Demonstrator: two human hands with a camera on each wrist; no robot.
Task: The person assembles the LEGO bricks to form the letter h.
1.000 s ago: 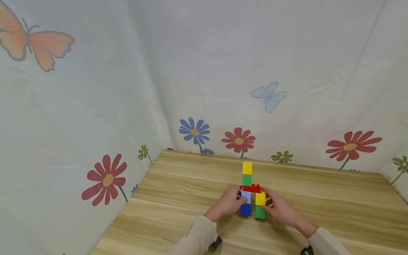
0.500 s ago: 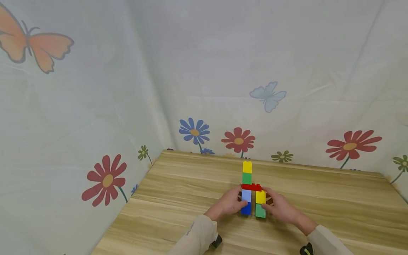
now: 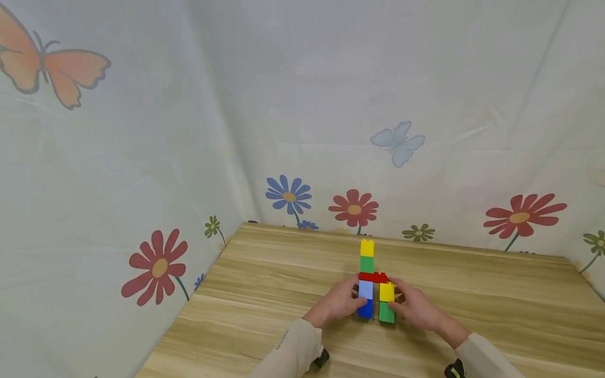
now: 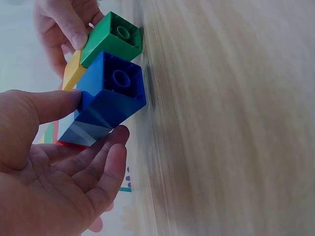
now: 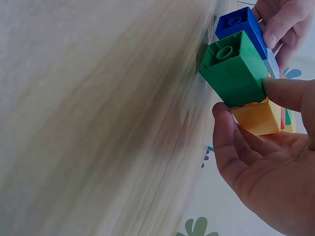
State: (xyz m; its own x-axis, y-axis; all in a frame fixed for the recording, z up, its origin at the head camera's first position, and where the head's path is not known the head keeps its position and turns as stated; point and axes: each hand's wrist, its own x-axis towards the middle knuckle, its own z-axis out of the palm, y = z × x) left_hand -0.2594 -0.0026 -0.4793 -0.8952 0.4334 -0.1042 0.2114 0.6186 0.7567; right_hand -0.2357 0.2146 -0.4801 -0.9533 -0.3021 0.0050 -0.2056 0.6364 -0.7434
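Both hands hold one structure of joined toy building bricks. In the head view its left column has a dark blue brick (image 3: 365, 310) at the bottom and a light blue brick (image 3: 366, 290) above. A red brick (image 3: 373, 277) bridges to the right column, a yellow brick over a green brick (image 3: 386, 312). Another green brick (image 3: 366, 264) and a top yellow brick (image 3: 367, 248) rise from the red one's left end. My left hand (image 3: 339, 301) grips the blue column, thumb in front. The right hand (image 3: 418, 308) pinches the green-yellow column. Hollow undersides show in both wrist views.
A wood-grain table (image 3: 264, 278) lies under the hands, and its surface appears close beside the brick bottoms in the wrist views. Behind and to the left hangs a pale curtain (image 3: 312, 105) printed with flowers and butterflies.
Compared with one second ago, the brick structure sits slightly higher in the head view and its lean has altered a little. Both hands keep their hold, almost in place.
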